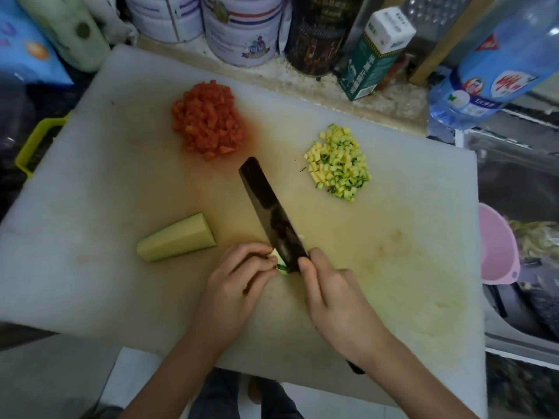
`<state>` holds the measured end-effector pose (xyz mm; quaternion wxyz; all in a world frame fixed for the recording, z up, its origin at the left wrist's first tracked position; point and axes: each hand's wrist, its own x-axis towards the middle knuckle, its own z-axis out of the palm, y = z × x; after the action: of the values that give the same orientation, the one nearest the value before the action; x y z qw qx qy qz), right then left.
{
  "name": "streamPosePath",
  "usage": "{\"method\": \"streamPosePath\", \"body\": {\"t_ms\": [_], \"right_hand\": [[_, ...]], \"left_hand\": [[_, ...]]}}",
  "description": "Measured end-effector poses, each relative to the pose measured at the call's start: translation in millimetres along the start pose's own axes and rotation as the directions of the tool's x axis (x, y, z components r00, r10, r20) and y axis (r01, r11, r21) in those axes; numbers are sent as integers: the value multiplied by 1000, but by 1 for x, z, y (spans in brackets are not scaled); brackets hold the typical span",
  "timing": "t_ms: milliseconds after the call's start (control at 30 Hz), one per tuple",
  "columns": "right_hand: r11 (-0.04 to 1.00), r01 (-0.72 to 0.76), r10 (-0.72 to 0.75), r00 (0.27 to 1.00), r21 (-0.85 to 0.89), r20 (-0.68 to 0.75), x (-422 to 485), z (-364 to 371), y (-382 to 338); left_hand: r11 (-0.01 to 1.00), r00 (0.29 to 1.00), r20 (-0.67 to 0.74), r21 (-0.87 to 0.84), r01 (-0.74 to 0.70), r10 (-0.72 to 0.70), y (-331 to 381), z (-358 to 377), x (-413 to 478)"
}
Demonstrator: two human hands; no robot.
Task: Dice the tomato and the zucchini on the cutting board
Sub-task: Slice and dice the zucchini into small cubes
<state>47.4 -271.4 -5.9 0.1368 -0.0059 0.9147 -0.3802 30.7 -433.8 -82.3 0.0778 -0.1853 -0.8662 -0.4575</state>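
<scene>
A white cutting board (90,192) fills the middle of the view. At its back lies a heap of diced tomato (207,117), and to the right a heap of diced zucchini (338,163). A large uncut zucchini piece (177,238) lies at the left centre. My right hand (335,300) grips the handle of a dark cleaver (269,207), whose blade stands on a small zucchini piece (279,263). My left hand (239,282) pinches that small piece with curled fingertips, right against the blade.
Tins (242,28), a dark jar (317,34), a green carton (372,55) and a metal grater (435,22) line the board's far edge. A blue water bottle (496,65) leans at the right. A pink funnel (499,246) and a sink lie to the right.
</scene>
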Motion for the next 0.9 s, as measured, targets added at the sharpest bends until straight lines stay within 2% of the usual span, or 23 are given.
{"method": "streamPosePath", "body": {"t_ms": [133, 233, 367, 533, 733, 900], "right_hand": [[987, 4, 2, 999, 162, -43, -14, -19, 1], [986, -10, 17, 999, 164, -40, -17, -32, 8], [983, -38, 45, 998, 179, -35, -22, -41, 19], [971, -74, 75, 997, 227, 3, -31, -48, 29], [965, -66, 61, 998, 253, 28, -34, -58, 37], [977, 2, -6, 1000, 212, 17, -34, -59, 44]], "left_hand": [[997, 996, 71, -44, 60, -57, -1, -3, 0], [980, 975, 166, -106, 165, -146, 2, -7, 0], [990, 957, 251, 39, 139, -144, 1, -8, 3], [988, 967, 214, 101, 116, -136, 13, -3, 11], [966, 974, 73, 158, 203, -216, 28, 13, 9], [960, 967, 106, 188, 208, -230, 33, 10, 9]]}}
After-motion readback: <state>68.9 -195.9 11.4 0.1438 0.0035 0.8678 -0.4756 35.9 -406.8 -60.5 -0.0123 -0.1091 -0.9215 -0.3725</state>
